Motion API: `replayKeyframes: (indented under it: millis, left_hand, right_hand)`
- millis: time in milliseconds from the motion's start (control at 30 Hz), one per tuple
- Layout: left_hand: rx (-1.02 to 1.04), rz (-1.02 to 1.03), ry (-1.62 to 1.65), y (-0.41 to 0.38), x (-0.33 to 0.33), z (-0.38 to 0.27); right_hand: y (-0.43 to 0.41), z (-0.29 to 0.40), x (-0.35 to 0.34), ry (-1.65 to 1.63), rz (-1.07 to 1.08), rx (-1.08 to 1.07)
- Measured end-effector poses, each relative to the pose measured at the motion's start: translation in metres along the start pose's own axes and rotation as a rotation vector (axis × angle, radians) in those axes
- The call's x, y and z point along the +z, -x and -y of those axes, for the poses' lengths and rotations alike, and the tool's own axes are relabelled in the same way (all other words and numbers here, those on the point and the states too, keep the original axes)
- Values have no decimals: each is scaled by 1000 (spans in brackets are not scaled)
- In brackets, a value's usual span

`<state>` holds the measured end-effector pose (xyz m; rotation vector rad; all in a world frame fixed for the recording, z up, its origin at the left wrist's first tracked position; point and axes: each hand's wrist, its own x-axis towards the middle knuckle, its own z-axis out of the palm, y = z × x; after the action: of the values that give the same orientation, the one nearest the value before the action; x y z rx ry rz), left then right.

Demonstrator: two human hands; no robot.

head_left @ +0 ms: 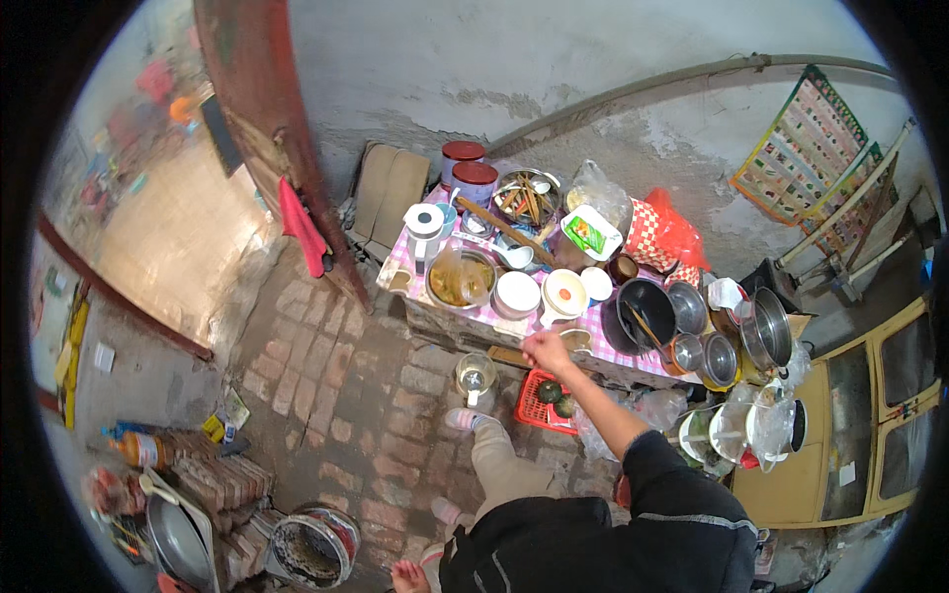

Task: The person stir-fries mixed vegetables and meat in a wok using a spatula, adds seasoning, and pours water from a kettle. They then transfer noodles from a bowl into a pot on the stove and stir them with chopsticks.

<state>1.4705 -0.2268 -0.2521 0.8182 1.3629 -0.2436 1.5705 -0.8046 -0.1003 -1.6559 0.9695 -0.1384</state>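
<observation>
My right hand [547, 351] is stretched out at the front edge of a table with a pink checked cloth [482, 315], its fingers curled. I see nothing in it, but the palm is hidden. Closest to it is a white handled cup [565, 293] with a reddish mark inside, beside a white lidded bowl [517, 295]. Below the hand, a red plastic basket [528, 404] holds dark green squashes or similar vegetables [549, 391]. A clear jug [474, 370] with a pale handle stands on the brick floor. Low in the view, my left hand [410, 577] is partly cut off, fingers bent.
A pot of food [461, 278], a ladle [515, 257], a black pot [639, 317] and steel bowls [718, 356] crowd the table. A yellow cabinet [808, 474] stands right. Bricks [222, 482], a wok [178, 541] and a sooty bucket-like stove [311, 548] are lower left.
</observation>
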Motion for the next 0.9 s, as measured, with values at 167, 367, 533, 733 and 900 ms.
replayKeyframes:
  millis: [167, 367, 533, 733, 900]
  left_hand:
    - [-33, 33, -379, 38, 33, 20]
    - [-54, 220, -691, 95, 133, 28]
    - [128, 339, -781, 146, 247, 24]
    - [230, 475, -948, 156, 306, 10]
    - [227, 400, -1101, 168, 306, 17]
  right_hand:
    - [-144, -4, -20, 284, -233, -209]
    - [-157, -51, -63, -434, -534, 235]
    - [-81, -131, -178, 52, -1355, 70]
    - [-39, -203, -290, 753, -955, 486]
    - [-59, -244, -315, 822, -638, 668]
